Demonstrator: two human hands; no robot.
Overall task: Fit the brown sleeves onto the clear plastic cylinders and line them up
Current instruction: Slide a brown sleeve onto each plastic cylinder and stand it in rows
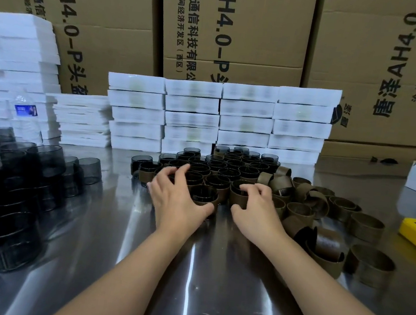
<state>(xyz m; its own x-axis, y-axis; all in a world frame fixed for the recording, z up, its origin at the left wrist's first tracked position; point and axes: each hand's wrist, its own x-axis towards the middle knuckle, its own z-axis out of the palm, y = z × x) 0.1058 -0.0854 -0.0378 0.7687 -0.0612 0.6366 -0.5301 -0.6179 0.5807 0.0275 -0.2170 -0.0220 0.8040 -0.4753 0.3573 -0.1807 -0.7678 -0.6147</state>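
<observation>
The steel table nearest the camera was smooth, shiny and full of reflections. On it the left hand cupped the front cylinder, with thumb and forefinger around its brown sleeve. The right hand held the neighbour cylinder between thumb and bent fingers. Both cylinders stood upright at the near edge of the finished group, touching it.

In my judgement, a too strong push here could slide these light, thin-walled rounds on the slippery metal and break the rows behind. A sleeve not fully seated could also sit crooked. The right forearm lay just beside the loose sleeves, matte brown bands, some bent out of round, and it could sweep them away.

At the left, bare cylinders of smoky clear plastic were stacked. Farther back stood white blocks, then cardboard cartons.
</observation>
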